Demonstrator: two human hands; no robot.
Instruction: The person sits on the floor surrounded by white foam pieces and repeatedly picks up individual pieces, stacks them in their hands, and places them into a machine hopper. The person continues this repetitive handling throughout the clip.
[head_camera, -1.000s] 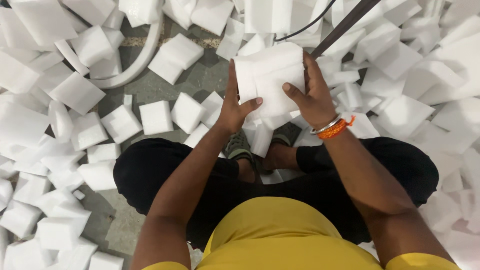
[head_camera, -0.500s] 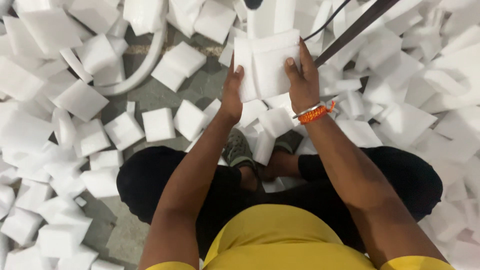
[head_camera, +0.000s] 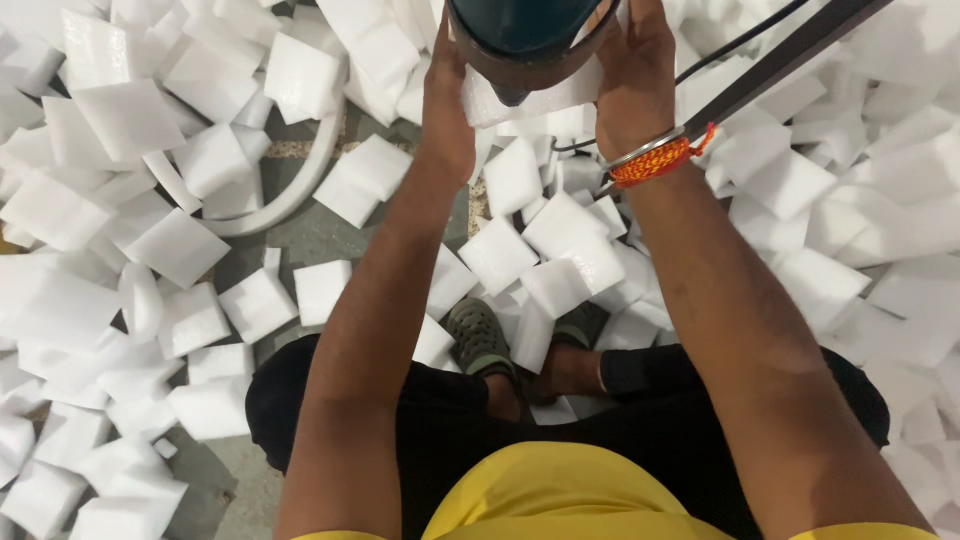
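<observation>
I sit cross-legged on a grey floor among white foam pieces. Both arms reach forward to the top of the view. My left hand (head_camera: 447, 105) and my right hand (head_camera: 628, 70) grip a white foam pad (head_camera: 530, 98) from either side, pressed against the underside of a dark teal rounded object with a brown rim (head_camera: 525, 35). The pad is largely hidden behind that object. An orange thread and a metal bangle (head_camera: 655, 158) circle my right wrist.
Several white foam squares (head_camera: 180, 245) litter the floor on all sides. A white curved tube (head_camera: 270, 205) lies at the left. A dark bar and a black cable (head_camera: 770, 60) run diagonally at the upper right. My sandalled feet (head_camera: 480, 335) rest between my knees.
Both hands have lifted the foam pad away from me and up to the top of the view, where the dark rounded object has now appeared over it.
</observation>
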